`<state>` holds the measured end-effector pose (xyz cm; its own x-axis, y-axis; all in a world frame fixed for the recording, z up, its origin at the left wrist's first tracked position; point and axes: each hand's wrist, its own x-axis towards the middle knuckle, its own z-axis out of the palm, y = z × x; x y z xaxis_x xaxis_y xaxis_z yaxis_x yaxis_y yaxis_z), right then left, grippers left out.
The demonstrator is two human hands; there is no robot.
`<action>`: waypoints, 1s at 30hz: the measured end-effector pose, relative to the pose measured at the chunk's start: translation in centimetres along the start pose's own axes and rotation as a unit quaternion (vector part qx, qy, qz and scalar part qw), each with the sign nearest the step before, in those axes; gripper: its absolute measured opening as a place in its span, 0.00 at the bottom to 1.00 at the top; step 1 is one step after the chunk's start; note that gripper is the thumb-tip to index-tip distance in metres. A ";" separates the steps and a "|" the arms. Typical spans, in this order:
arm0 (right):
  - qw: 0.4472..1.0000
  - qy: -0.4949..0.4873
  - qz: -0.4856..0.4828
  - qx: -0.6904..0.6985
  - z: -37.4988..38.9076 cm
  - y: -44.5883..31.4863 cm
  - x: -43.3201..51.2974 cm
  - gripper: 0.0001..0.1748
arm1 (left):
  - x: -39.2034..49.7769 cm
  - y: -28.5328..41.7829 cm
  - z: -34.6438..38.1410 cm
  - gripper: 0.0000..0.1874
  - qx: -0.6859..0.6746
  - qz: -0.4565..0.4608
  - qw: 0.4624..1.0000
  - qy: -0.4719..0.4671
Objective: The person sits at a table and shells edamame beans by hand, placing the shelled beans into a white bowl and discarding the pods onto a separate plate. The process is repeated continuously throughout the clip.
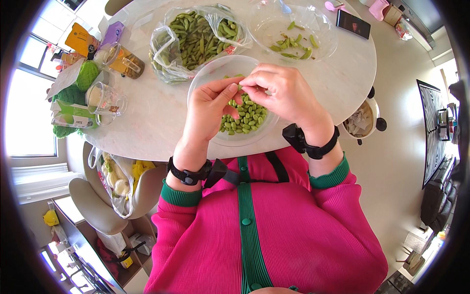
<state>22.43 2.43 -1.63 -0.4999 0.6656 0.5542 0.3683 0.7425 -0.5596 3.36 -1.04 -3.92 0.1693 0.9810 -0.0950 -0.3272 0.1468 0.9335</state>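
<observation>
Both hands meet over a translucent plastic bowl (pixel 216 64) that holds shelled green soybeans (pixel 246 119). My left hand (pixel 211 106) pinches one end of a small green soybean pod (pixel 239 87) between thumb and index finger. At the pod's other end are the fingertips of my right hand (pixel 282 90), also pinched together. Most of the pod is hidden by the fingers. Just beyond the bowl sits an open clear plastic bag (pixel 161 60) full of unshelled pods (pixel 200 40). To its right, a clear plastic dish (pixel 328 44) contains several green pods or husks (pixel 293 44).
A phone (pixel 353 24) with a lit screen lies near the table's (pixel 147 106) right edge. On the left stand a glass jug of amber liquid (pixel 126 62), an empty glass cup (pixel 104 99) and green yarn balls (pixel 87 75). A bin (pixel 361 119) is on the floor at right.
</observation>
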 end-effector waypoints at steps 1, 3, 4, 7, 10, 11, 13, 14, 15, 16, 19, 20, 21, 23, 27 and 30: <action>1.000 -0.001 0.000 0.004 0.0 0.0 0.0 0.04 | 0.0 0.0 0.0 0.13 0.001 0.000 1.000 -0.001; 1.000 -0.006 0.002 0.010 -0.1 0.1 0.0 0.04 | 0.0 0.0 -0.1 0.13 0.002 -0.001 1.000 -0.002; 1.000 -0.006 0.002 0.015 -0.1 0.1 0.0 0.04 | 0.0 0.0 -0.1 0.13 0.002 -0.001 1.000 -0.002; 1.000 -0.010 0.004 0.028 -0.1 0.2 0.0 0.04 | 0.0 0.0 -0.1 0.13 0.000 -0.003 1.000 -0.003; 0.999 -0.017 0.006 0.032 -0.2 0.2 0.0 0.04 | 0.0 0.0 -0.2 0.13 0.007 -0.003 1.000 -0.002; 0.999 -0.016 0.005 0.032 -0.1 0.2 0.1 0.04 | 0.0 0.0 -0.2 0.13 0.006 -0.003 1.000 -0.002; 0.999 -0.012 0.014 0.036 0.0 0.2 0.1 0.04 | 0.0 0.1 -0.2 0.13 0.010 0.004 1.000 -0.011; 0.999 -0.008 0.025 0.042 0.0 0.2 0.1 0.05 | 0.0 0.1 -0.2 0.14 0.009 0.007 1.000 -0.015; 0.998 -0.005 0.035 0.048 0.1 0.1 0.0 0.05 | 0.0 0.2 -0.2 0.14 0.010 0.010 1.000 -0.013; 0.998 0.001 0.041 0.054 0.1 0.1 0.1 0.05 | 0.0 0.2 -0.1 0.14 0.010 0.014 1.000 -0.011; 0.996 0.012 0.053 0.066 0.1 0.1 0.1 0.05 | -0.1 0.3 -0.1 0.15 0.011 0.019 1.000 -0.001; 0.996 0.010 0.052 0.067 0.0 0.0 0.1 0.05 | -0.1 0.3 0.0 0.15 0.011 0.019 1.000 0.002; 0.996 0.007 0.052 0.066 -0.1 0.0 0.2 0.05 | -0.1 0.3 0.0 0.16 0.010 0.023 1.000 0.004; 0.997 0.003 0.036 0.067 -0.2 0.0 0.2 0.06 | -0.1 0.2 0.1 0.16 -0.004 0.030 1.000 0.006; 0.998 -0.002 0.017 0.062 -0.2 -0.1 0.2 0.07 | 0.0 0.1 0.0 0.16 0.019 0.045 0.999 0.010; 0.999 -0.005 0.002 0.043 -0.1 -0.1 0.3 0.08 | -0.1 0.1 0.0 0.17 0.027 0.060 0.998 0.017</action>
<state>22.34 2.54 -1.37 -0.5070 0.6674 0.5454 0.3018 0.7302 -0.6130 3.29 -1.10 -3.80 0.1000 0.9950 0.0069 -0.2931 0.0229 0.9558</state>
